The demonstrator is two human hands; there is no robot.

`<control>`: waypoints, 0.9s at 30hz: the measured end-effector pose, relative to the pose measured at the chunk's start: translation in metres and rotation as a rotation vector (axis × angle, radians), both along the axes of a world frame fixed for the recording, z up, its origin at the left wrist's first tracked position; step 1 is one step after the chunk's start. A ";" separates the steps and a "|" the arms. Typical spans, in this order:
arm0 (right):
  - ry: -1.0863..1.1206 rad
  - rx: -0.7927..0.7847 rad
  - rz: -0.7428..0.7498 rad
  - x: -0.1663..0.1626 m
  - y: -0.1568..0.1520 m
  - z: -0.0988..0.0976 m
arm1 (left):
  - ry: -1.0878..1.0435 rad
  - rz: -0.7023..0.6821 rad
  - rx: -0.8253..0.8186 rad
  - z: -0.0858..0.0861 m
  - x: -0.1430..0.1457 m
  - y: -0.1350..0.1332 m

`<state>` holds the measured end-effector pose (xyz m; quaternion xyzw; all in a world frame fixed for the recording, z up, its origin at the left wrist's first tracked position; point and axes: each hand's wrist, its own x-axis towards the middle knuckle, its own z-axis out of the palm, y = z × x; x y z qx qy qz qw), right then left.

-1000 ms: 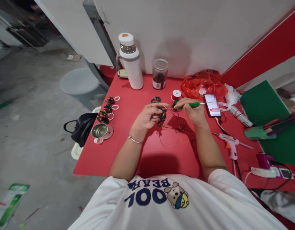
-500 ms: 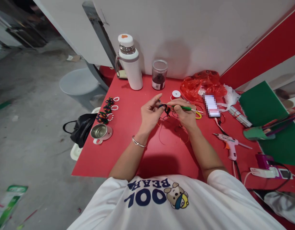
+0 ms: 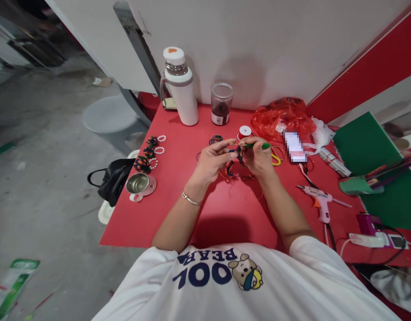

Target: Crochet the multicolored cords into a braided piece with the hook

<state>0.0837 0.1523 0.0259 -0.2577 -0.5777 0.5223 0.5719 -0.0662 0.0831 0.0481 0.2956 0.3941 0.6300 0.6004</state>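
Note:
My left hand (image 3: 210, 164) pinches a dark multicoloured strip of crochet (image 3: 229, 169), which dangles in a curl between my hands. Held in the closed fingers of my right hand (image 3: 258, 161) is a crochet hook with a green handle (image 3: 266, 146). Its tip lies close to my left fingertips, and the fingers partly cover it. A small ball of multicoloured yarn (image 3: 215, 140) rests just beyond my left hand. Loose thin threads lie on the red table (image 3: 178, 178) below the work.
At left are several yarn pieces with white bead loops (image 3: 149, 152) and a steel cup (image 3: 141, 185). Behind stand a white thermos (image 3: 185, 98) and a clear jar (image 3: 221, 104). To the right lie a thread spool (image 3: 244, 132), yellow-handled scissors (image 3: 276, 160), a phone (image 3: 295, 147) and a glue gun (image 3: 319, 200).
The crochet strip now hangs longer and more visibly between my hands. The hook has turned and shifted in my right hand. My left hand has tilted, and the yarn ball behind it shows.

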 end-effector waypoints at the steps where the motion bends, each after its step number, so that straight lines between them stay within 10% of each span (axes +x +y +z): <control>1: 0.013 -0.033 0.068 0.004 0.003 0.001 | 0.012 -0.026 -0.002 0.001 -0.002 0.000; 6: -0.068 0.009 0.257 0.032 0.017 0.006 | 0.104 -0.050 0.003 0.010 -0.008 -0.004; 19: -0.391 0.303 0.189 0.052 0.008 0.042 | 0.387 0.166 0.045 0.010 -0.004 -0.007; 27: -0.546 0.952 -0.139 0.029 -0.005 0.028 | -0.013 0.133 -0.051 0.019 -0.003 -0.003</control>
